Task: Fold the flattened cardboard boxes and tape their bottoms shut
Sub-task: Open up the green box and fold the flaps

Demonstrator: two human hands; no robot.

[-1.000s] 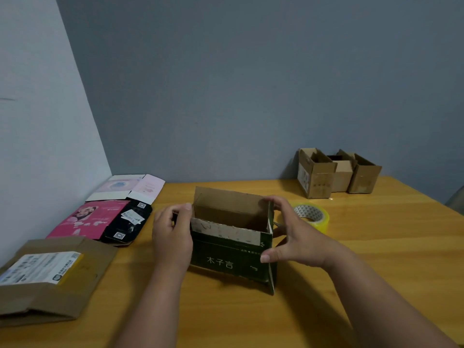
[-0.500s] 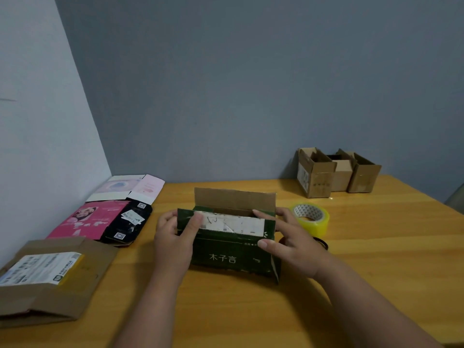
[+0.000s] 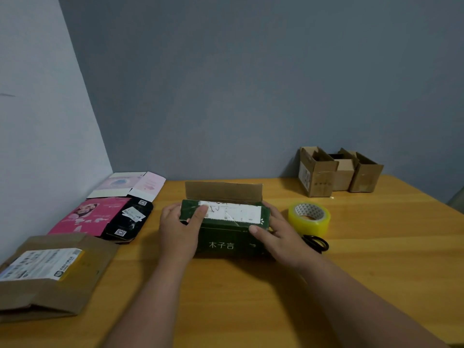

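Left hand (image 3: 179,231) and right hand (image 3: 277,233) both grasp the green box (image 3: 226,237) ends, thumbs pressing near flap down; far flap upright.

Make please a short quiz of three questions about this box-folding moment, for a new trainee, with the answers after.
1. True or false: the far brown flap of the green box is already folded down.
2. Which item lies nearest to the right hand? A) the tape roll B) the scissors C) the three brown boxes
3. Fill in: the left hand presses its thumb on the ____ flap of the green box.

Key
1. False: it stands upright.
2. B: the scissors lie just beside the right wrist on the table.
3. Near: the green one with the white label.
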